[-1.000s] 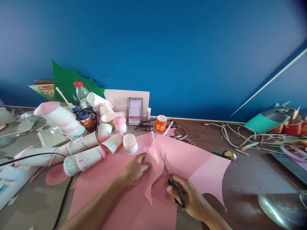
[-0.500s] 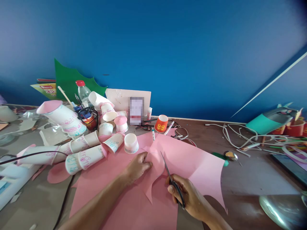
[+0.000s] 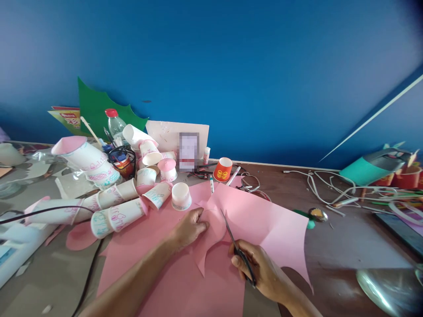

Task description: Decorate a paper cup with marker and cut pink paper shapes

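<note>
A large pink paper sheet [image 3: 264, 224] lies across the brown table [image 3: 343, 237], partly cut into pointed shapes. My left hand [image 3: 190, 229] is closed, pinching a flap of the pink paper near the sheet's middle. My right hand [image 3: 257, 270] grips black-handled scissors [image 3: 236, 244], whose blades point up and away into the paper just right of my left hand. A cut pointed flap hangs down between the two hands.
Several decorated white paper cups [image 3: 115, 211] are heaped at the left, with a red-capped bottle [image 3: 114, 125] and green card [image 3: 95, 110] behind. An orange cup [image 3: 223, 169] and markers stand at the back. White cables [image 3: 327, 189] sprawl right, by a teal object [image 3: 363, 171].
Both hands stay on the paper and scissors. The view has shifted slightly, and the scissors have crept a little along the cut.
</note>
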A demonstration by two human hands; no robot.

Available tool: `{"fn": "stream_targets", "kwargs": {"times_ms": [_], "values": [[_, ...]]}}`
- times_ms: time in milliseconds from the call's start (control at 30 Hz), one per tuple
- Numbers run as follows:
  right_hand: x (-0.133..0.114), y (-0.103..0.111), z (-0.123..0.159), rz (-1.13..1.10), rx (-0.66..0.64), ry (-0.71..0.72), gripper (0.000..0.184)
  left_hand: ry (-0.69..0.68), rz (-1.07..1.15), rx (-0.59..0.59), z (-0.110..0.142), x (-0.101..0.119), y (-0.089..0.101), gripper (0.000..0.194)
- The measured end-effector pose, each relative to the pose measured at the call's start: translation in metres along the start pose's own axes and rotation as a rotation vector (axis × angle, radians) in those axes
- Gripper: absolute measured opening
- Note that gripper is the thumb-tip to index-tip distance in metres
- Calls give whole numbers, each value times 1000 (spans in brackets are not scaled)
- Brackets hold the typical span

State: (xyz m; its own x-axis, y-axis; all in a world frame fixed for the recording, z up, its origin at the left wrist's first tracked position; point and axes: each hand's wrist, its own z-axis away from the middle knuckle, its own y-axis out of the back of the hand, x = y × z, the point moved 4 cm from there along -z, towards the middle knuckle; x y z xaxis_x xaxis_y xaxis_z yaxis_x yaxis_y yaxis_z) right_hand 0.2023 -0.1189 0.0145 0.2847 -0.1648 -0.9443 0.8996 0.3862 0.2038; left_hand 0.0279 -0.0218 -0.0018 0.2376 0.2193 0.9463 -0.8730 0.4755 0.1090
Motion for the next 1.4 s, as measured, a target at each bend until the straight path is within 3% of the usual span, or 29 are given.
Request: {"fn": "stream_targets", "kwargs": {"times_ms": [667, 867, 1400], "values": [[3, 1, 2, 6, -27, -30, 40, -2, -60, -33, 2, 10, 6, 10], [1, -1, 1, -53, -30, -48, 43, 4, -28, -88, 4, 13, 4, 9], [-5, 2, -1, -103, -102, -26, 54, -31, -143, -100, 0, 9, 6, 9]]}}
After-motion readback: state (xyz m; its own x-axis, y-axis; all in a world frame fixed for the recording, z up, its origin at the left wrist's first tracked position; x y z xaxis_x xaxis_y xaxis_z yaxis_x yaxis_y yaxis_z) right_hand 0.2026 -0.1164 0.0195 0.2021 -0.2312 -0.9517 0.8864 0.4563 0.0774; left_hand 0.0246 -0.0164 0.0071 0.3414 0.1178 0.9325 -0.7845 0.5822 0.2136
